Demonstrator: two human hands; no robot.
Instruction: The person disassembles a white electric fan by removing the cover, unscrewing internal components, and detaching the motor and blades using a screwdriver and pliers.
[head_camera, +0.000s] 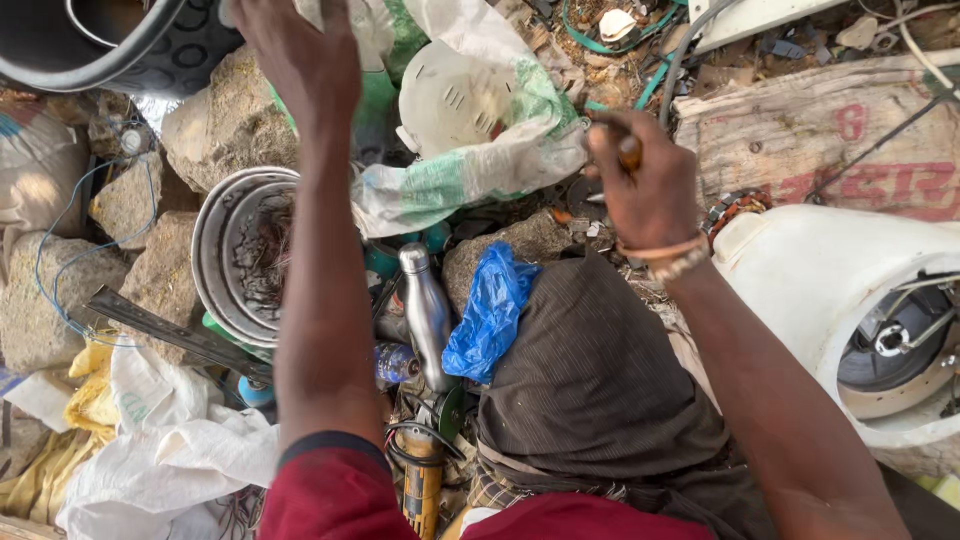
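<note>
two hands up over a scrap pile, w/ work barely begun.
right hand (645, 185) fingers clenched on an orange-handled tool (628, 150); left hand (300, 55) reaches to the white woven sack (470, 170), grip can't tell. round metal casing (235, 255) and steel bottle (427, 310) lie untouched below.

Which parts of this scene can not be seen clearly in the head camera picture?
- Left hand: fingers cut off by the top edge; what they touch is unclear.
- Tool in the right hand: only an orange-brown handle shows; the fist hides the rest.
- Angle grinder: partly hidden by the left arm.
- Grey bowl: its dark contents are too tangled to identify.
</note>
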